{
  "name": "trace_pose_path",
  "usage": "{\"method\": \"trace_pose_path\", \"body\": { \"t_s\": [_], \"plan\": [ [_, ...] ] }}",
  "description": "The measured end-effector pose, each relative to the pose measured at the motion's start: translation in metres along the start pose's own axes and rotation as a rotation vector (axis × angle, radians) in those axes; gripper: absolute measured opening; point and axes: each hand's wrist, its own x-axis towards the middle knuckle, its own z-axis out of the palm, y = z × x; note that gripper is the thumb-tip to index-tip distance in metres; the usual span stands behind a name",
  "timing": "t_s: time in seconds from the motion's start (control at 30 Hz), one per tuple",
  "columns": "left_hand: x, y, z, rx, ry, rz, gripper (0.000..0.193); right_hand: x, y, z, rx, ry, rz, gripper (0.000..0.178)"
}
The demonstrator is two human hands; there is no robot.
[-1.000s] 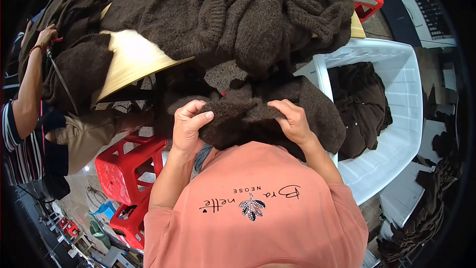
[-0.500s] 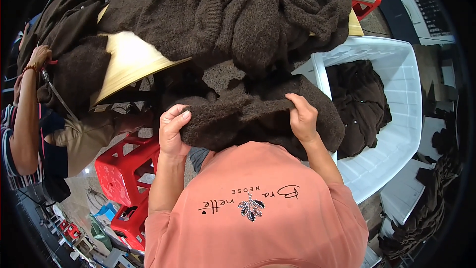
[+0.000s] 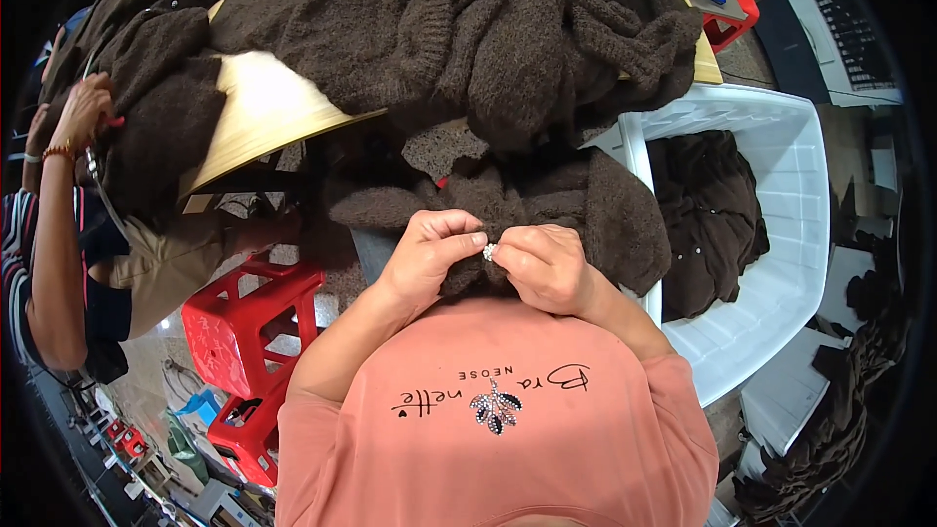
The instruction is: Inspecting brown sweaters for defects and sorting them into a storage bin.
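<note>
A dark brown fuzzy knit cardigan (image 3: 605,224) lies bunched across my lap. At its near edge a round, sparkly white button (image 3: 489,253) shows between my fingertips. My left hand (image 3: 429,256) is closed, thumb and forefinger pinching the cardigan just left of the button. From the other side my right hand (image 3: 545,267) is also closed, its fingertips gripping the button's right edge. My fingers hide the knit right around the button.
More brown knitwear (image 3: 390,29) covers the wooden table (image 3: 264,117) ahead. At right stands a white plastic bin (image 3: 791,234) holding brown garments (image 3: 708,224). Red stools (image 3: 229,332) are at left, near a co-worker's hand (image 3: 88,112) at the table's left end.
Both hands have come together at the middle, from wide apart on the stretched cardigan edge. The sparkly button now shows between them. The co-worker's hand has shifted slightly.
</note>
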Motion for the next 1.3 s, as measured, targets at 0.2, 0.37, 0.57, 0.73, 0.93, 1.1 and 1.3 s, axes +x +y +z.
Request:
{"method": "trace_pose_path", "body": {
  "t_s": [0.2,0.37,0.57,0.73,0.93,1.1,1.3],
  "plan": [
    [-0.004,-0.003,0.001,0.213,0.103,0.085,0.007,-0.002,0.006,0.007,-0.096,-0.088,0.015,0.011],
    [-0.002,-0.01,0.0,0.416,0.238,0.241,0.007,-0.003,0.01,0.016,-0.075,-0.027,0.066,0.014],
    [-0.004,-0.009,-0.002,0.381,0.198,0.205,0.01,-0.007,0.011,0.021,-0.048,-0.035,0.118,0.016],
    [-0.006,-0.023,-0.007,0.466,0.238,0.201,0.011,-0.008,0.024,0.013,0.362,-0.254,0.308,0.014],
    [-0.004,-0.016,-0.002,0.877,0.272,0.566,0.016,-0.01,0.018,0.018,0.426,-0.193,0.552,0.014],
    [-0.002,-0.016,-0.002,1.027,0.276,0.828,0.017,-0.013,0.021,0.024,0.34,-0.235,0.557,0.016],
    [-0.003,-0.021,0.003,1.035,0.377,0.794,0.016,-0.015,0.015,0.028,-0.137,-0.105,0.195,0.016]
  ]
}}
